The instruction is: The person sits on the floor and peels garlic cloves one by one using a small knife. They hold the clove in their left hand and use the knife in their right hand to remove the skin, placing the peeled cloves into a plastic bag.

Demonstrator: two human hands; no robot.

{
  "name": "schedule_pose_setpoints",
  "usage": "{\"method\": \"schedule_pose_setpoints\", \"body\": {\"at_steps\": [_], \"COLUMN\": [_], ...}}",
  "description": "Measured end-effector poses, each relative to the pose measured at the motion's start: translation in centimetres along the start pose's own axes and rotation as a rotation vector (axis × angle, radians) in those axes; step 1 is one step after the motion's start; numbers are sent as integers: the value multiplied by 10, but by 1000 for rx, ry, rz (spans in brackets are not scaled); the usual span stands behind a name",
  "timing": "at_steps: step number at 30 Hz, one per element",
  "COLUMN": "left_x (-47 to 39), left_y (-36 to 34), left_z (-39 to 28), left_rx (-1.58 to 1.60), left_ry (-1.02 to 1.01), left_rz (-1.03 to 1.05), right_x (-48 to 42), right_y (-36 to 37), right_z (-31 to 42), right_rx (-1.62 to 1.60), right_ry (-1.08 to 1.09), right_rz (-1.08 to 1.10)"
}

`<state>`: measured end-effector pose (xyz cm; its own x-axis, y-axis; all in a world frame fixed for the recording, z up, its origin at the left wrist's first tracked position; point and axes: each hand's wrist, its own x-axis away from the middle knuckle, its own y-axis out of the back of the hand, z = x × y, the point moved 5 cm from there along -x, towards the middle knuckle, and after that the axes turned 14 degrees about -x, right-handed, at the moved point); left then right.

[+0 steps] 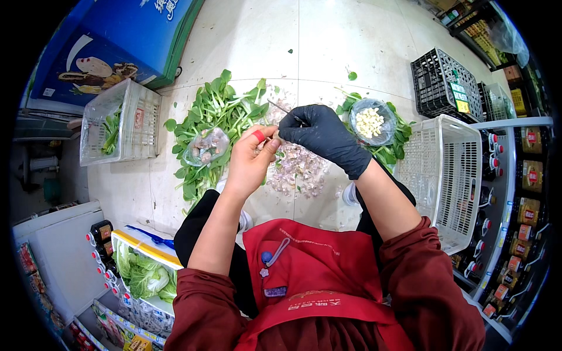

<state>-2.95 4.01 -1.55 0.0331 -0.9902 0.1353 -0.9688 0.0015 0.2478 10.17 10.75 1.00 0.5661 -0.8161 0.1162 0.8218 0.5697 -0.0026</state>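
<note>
My left hand [252, 160], bare with a red band on one finger, pinches a small pale piece, seemingly a garlic clove [275, 134]. Against it works my right hand [318, 134] in a black glove, closed around a small tool with a thin metal blade [277, 105]. A clear plastic bag of unpeeled garlic cloves [206, 148] lies on leafy greens [219, 103] at the left. To the right, a bowl lined with a plastic bag [390, 128] holds peeled garlic cloves [369, 123]. Papery garlic skins [298, 171] cover the floor below my hands.
A white crate with some greens [142, 118] stands left, near a blue freezer [131, 39]. At the right are an empty white crate [459, 175], a black crate [439, 87] and shelves of bottles [511, 175]. Cabbages [147, 274] fill a white box at the lower left.
</note>
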Motion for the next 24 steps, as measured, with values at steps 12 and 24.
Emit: {"method": "schedule_pose_setpoints", "body": {"at_steps": [12, 24], "left_x": [3, 5], "left_y": [-1, 0], "left_z": [-10, -12], "left_rx": [234, 252], "left_ry": [81, 25], "left_rz": [38, 8], "right_x": [-2, 1], "right_y": [-2, -7], "right_z": [-5, -14], "right_rx": [-227, -710], "right_ry": [-103, -283], "right_rz": [1, 56]}}
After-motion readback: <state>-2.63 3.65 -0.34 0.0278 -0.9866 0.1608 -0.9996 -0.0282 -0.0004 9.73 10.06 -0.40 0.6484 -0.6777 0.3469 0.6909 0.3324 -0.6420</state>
